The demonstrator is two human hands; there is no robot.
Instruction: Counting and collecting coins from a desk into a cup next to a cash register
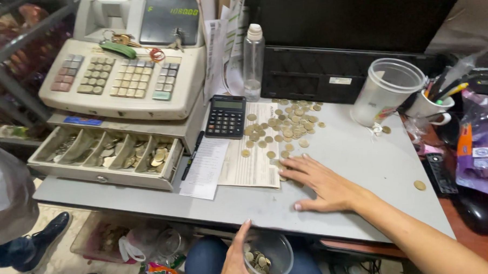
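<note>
Right hand (321,184): flat, fingers spread over coins (285,125) on grey table (362,157) | Left hand (240,258): gripping clear plastic cup (269,255) (part-filled) below table edge | Advice: keep cup rim tight under the edge, sweep few coins at a time.

1 cash register (122,68), 1 calculator (226,116), 2 plastic cups (386,90), 1 bottle (253,61), dozens of coins (287,125).

Coins (287,125) right of calculator (226,116), on table (362,157).
</note>
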